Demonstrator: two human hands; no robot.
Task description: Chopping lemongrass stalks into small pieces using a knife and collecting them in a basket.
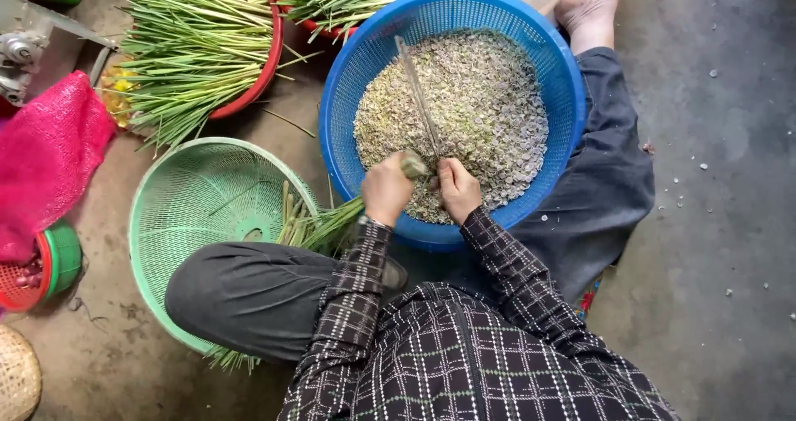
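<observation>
My left hand (pixel 386 188) grips a bundle of green stalks (pixel 327 222), its cut end poking out over the blue basket (pixel 348 73). Right beside it, my right hand (pixel 458 186) holds the handle of a long thin blade (pixel 417 93) that reaches up across the basket. The basket is full of small pale chopped pieces (pixel 473 97). Both hands sit at the basket's near rim, almost touching each other.
A green mesh basket (pixel 191 197) lies at my left knee with a few stalks by it. Red basins (pixel 267 64) heaped with long green stalks stand at the back. A pink mesh bag (pixel 46 155) lies left. My bare foot (pixel 589 2) rests beyond the blue basket. Concrete floor at right.
</observation>
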